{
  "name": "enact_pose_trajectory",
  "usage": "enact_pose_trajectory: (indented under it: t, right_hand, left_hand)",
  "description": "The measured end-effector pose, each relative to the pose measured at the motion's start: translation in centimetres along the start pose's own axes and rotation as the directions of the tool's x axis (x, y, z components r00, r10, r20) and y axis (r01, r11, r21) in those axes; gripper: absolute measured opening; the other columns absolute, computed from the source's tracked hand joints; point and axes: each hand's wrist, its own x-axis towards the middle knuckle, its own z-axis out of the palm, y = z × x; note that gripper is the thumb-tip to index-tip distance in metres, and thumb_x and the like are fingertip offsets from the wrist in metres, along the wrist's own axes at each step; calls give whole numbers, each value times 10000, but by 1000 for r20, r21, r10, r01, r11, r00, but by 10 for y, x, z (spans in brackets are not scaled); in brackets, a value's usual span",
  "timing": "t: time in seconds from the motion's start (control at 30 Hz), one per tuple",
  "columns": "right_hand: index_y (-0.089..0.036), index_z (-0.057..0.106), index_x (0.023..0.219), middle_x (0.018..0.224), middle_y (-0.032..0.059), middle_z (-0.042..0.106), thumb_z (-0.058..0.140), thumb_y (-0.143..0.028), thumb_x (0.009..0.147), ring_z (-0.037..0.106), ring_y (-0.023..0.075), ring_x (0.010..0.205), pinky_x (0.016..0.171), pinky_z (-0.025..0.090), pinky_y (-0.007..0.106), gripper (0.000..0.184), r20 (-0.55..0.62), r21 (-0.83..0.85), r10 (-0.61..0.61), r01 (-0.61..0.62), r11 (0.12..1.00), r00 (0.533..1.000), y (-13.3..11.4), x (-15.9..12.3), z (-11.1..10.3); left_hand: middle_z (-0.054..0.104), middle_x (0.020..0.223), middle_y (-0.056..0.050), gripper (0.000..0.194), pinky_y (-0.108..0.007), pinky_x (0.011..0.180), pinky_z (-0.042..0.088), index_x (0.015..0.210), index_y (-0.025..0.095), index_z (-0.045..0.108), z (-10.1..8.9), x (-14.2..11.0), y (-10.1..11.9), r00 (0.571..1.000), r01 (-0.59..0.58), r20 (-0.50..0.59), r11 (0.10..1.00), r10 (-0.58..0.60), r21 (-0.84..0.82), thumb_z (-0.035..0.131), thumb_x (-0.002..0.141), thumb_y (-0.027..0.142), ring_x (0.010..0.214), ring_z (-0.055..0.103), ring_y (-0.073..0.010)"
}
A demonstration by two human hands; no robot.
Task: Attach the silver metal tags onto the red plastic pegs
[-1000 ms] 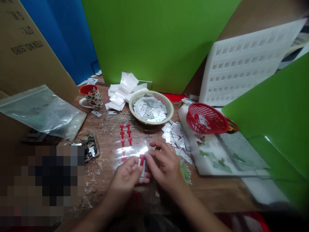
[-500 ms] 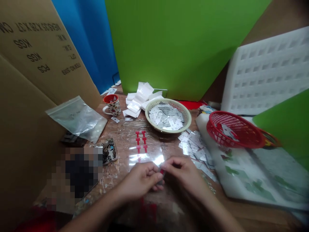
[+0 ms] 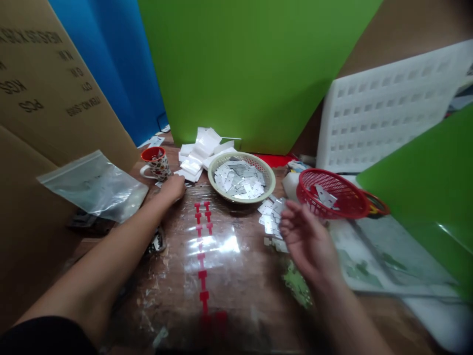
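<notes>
My left hand (image 3: 175,189) reaches beside the patterned mug (image 3: 158,165), over small flat white-grey pieces on the table. Its fingertips point away from me and are hidden, so a grip cannot be made out. My right hand (image 3: 308,236) hovers at the pile of flat grey-white pieces (image 3: 271,217) on the right. Its fingers are loosely bent and somewhat blurred, with nothing plainly held. Between my hands, red T-shaped pieces (image 3: 201,276) lie in two columns on the clear sheet covering the table.
A cream basket (image 3: 271,190) full of flat pieces stands at the back. Right of it is a red basket (image 3: 343,197). White papers (image 3: 199,153), a plastic bag (image 3: 96,182) and green pieces (image 3: 297,283) lie around. Cardboard (image 3: 33,79) and green panels (image 3: 251,69) bound the area.
My hands have parted from the middle, where they held a small piece with red on it. The left went forward-left to the mug, the right to the pile. The view has shifted.
</notes>
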Motion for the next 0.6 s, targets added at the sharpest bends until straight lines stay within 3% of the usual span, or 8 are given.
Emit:
enact_pose_trajectory:
  t: [0.07,0.13,0.23,0.3,0.43,0.53,0.57,0.6]
  right_hand:
    - [-160,701,929,750,29,677,724,-374,751,582,108,601,550,486,224,279,126,-234,79,-48,971,989,24,-13,4]
    - [-163,701,940,798,44,699,700,-367,781,614,135,656,610,499,261,258,254,-488,173,-29,872,952,46,-25,8]
    - [-173,700,886,862,57,713,639,-267,836,646,174,789,738,502,314,123,451,-746,233,220,629,862,70,-39,12]
    - [-182,685,851,863,52,702,593,-184,857,641,178,810,762,492,320,92,562,-780,221,422,462,797,81,-46,15]
    - [-187,643,870,859,47,658,527,-104,874,616,164,778,720,480,286,143,662,-747,226,604,276,715,96,-54,23]
    - [-179,612,900,914,69,631,506,-115,890,596,181,824,733,472,290,124,678,-735,223,653,185,700,107,-53,35]
    - [-175,606,910,932,78,624,502,-120,893,590,190,845,744,469,299,119,681,-731,218,667,144,700,111,-52,39]
    - [-173,602,916,945,86,619,497,-119,895,586,199,858,753,466,307,119,681,-728,216,679,97,699,116,-51,43]
  left_hand:
    - [581,1211,-98,357,-441,849,517,1199,163,556,0,5,-4,998,44,46,998,-46,43,572,886,335,1028,597,-234]
    - [587,1202,-89,346,-434,847,518,1185,166,566,-2,11,-7,993,72,86,995,-78,66,573,885,338,1023,599,-235]
    - [592,1190,-80,336,-428,842,520,1170,166,573,-8,12,-6,990,81,107,995,-87,55,566,889,350,1011,602,-232]
    - [618,1117,-73,287,-414,829,511,1088,149,607,-14,3,-1,993,74,95,997,-75,21,588,872,338,977,607,-228]
    - [634,778,-36,89,-333,745,452,746,140,618,-22,-49,15,999,17,48,991,-11,-129,636,765,225,827,605,-237]
    - [621,750,-5,97,-271,645,438,833,166,592,-10,-108,29,999,-22,38,953,35,-303,529,802,234,704,579,-167]
    - [626,769,-1,130,-259,629,445,877,170,586,-1,-129,33,997,-25,52,919,49,-394,509,811,252,682,575,-151]
    - [624,773,-6,144,-257,616,448,880,164,584,10,-148,36,998,23,60,792,18,-610,528,801,270,663,568,-144]
